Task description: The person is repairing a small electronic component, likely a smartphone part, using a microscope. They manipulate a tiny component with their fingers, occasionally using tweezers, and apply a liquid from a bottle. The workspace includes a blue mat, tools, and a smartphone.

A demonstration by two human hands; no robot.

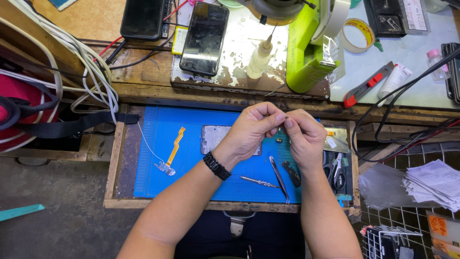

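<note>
My left hand and my right hand meet fingertip to fingertip above the blue work mat in the open drawer. They pinch something very small between thumbs and forefingers; I cannot tell what it is. Under my left hand lies an opened phone frame, partly hidden. A small metal part sits on the mat below the fingertips. An orange flex cable lies to the left. Tweezers and a small screwdriver lie in front of my hands.
On the bench behind stand a black phone, a second dark device, a small dropper bottle, a lime-green tool stand, a tape roll and a red cutter. White cables hang left. Scissors and papers lie right.
</note>
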